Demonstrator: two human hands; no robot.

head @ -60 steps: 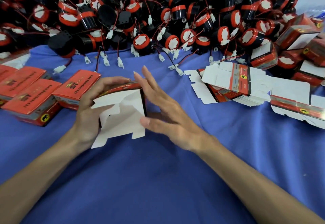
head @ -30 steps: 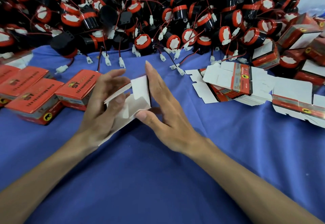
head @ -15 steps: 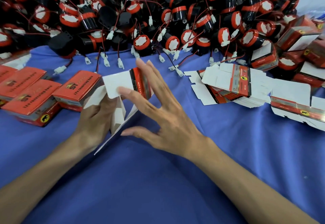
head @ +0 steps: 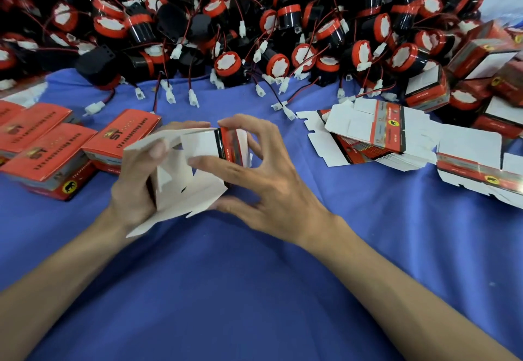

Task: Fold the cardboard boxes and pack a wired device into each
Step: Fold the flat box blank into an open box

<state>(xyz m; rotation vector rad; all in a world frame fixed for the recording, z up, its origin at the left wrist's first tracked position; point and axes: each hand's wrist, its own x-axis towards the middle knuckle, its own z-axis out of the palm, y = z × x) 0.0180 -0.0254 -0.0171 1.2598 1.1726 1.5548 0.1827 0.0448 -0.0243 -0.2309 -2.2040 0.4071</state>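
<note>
A blue cloth (head: 254, 290) covers the table. Along its far edge lies a heap of black-and-red wired devices (head: 226, 21) with white plugs. Closed red boxes (head: 48, 151) sit at the left and a stack of flat blanks (head: 368, 140) at the right. At the centre, just above the cloth, is the half-folded box (head: 198, 188): white inside, a red-and-black printed band on top, and notched flaps hanging open below. The left hand (head: 133, 190) grips its left side, seemingly thumb over a flap. The right hand (head: 271, 190) pinches the band end, fingers curled.
</note>
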